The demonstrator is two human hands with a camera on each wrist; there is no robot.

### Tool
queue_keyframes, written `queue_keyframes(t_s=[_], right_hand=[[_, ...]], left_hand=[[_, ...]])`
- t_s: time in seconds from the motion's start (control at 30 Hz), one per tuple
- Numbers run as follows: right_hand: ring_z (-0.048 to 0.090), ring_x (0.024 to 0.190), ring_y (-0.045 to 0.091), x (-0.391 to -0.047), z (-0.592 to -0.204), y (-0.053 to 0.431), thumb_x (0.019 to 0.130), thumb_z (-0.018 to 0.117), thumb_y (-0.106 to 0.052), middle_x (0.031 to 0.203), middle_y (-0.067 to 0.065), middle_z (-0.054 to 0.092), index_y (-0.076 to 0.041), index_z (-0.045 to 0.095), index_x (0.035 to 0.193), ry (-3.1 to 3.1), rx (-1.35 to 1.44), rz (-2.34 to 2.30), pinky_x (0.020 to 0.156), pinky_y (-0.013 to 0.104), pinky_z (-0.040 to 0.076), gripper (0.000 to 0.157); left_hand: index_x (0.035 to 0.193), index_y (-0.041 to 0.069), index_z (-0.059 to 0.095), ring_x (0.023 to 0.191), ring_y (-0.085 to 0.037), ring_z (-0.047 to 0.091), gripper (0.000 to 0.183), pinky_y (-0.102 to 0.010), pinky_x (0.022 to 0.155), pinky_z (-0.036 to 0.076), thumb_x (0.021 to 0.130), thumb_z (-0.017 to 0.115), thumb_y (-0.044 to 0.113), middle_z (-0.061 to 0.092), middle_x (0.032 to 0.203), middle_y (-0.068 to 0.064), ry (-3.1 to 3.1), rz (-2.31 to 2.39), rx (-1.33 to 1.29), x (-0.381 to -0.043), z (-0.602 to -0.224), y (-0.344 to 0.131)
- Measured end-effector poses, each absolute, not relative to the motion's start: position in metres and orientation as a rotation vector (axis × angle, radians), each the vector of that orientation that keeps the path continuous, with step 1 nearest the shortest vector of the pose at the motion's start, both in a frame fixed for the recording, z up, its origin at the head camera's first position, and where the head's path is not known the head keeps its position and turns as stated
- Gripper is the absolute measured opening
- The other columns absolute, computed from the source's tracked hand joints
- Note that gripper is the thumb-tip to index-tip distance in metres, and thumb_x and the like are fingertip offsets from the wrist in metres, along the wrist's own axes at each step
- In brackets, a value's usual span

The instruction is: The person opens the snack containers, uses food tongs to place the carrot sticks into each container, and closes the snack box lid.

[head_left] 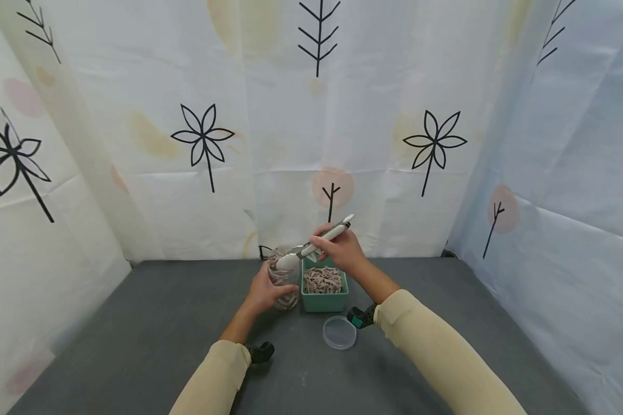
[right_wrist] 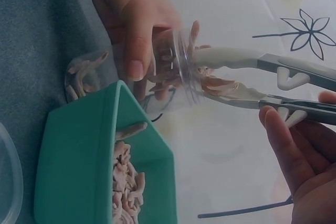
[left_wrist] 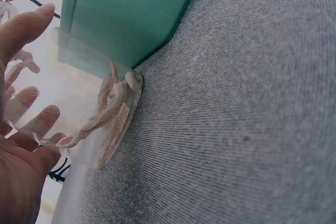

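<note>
A clear plastic jar (head_left: 289, 295) stands on the table in my left hand (head_left: 261, 290), with the fingers and thumb wrapped round its side. Several pinkish-brown, dusty strips (left_wrist: 100, 116) lie at the jar's bottom. More strips crowd its mouth. My right hand (head_left: 342, 252) holds a pair of grey-and-white tongs (right_wrist: 231, 56) by the handles. At the jar's mouth, the white tong tips have strips (right_wrist: 218, 84) between them. Right beside the jar is a green rectangular container (head_left: 324, 303), which holds a heap of similar strips (head_left: 323, 280).
A round clear lid (head_left: 340, 332) lies flat on the dark grey table (head_left: 197, 328), in front of the green container. Behind the table hangs a white patterned cloth (head_left: 280, 132), with more cloth at both sides.
</note>
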State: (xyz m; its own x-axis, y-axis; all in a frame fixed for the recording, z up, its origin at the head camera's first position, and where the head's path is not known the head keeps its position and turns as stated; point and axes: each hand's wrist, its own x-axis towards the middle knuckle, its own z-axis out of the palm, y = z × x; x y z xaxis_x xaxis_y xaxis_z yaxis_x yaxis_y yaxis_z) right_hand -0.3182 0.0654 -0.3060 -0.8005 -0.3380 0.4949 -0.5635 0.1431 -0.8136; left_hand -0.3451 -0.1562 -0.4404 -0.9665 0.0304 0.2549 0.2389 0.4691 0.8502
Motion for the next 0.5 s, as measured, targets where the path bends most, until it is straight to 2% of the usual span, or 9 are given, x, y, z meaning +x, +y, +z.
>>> queue_keyframes(t_s=[0.13, 0.33, 0.5], right_hand=[[0.063, 0.075, 0.042, -0.332, -0.316, 0.066, 0.094, 0.065, -0.006, 0.091, 0.018, 0.065, 0.008, 0.066, 0.102, -2.243, 0.893, 1.683, 0.060, 0.035, 0.055, 0.016], [0.064, 0.072, 0.036, -0.342, -0.322, 0.069, 0.093, 0.067, -0.011, 0.090, 0.014, 0.067, 0.002, 0.067, 0.102, -2.221, 0.918, 1.646, 0.059, 0.035, 0.055, 0.016], [0.064, 0.069, 0.037, -0.342, -0.317, 0.072, 0.093, 0.067, -0.010, 0.086, 0.014, 0.067, 0.002, 0.068, 0.100, -2.181, 0.963, 1.654, 0.059, 0.037, 0.055, 0.014]], left_hand=[[0.139, 0.004, 0.039, 0.100, -0.031, 0.059, 0.086, -0.047, 0.079, 0.049, 0.073, 0.087, 0.031, 0.059, 0.112, -0.016, -2.527, -1.497, -0.235, -0.345, -0.440, -0.157], [0.138, 0.003, 0.039, 0.099, -0.030, 0.059, 0.085, -0.046, 0.078, 0.049, 0.073, 0.087, 0.031, 0.059, 0.112, -0.015, -2.516, -1.497, -0.252, -0.344, -0.440, -0.157], [0.142, 0.002, 0.037, 0.107, -0.032, 0.057, 0.089, -0.050, 0.085, 0.047, 0.073, 0.088, 0.025, 0.057, 0.121, -0.018, -2.485, -1.496, -0.285, -0.344, -0.440, -0.157]])
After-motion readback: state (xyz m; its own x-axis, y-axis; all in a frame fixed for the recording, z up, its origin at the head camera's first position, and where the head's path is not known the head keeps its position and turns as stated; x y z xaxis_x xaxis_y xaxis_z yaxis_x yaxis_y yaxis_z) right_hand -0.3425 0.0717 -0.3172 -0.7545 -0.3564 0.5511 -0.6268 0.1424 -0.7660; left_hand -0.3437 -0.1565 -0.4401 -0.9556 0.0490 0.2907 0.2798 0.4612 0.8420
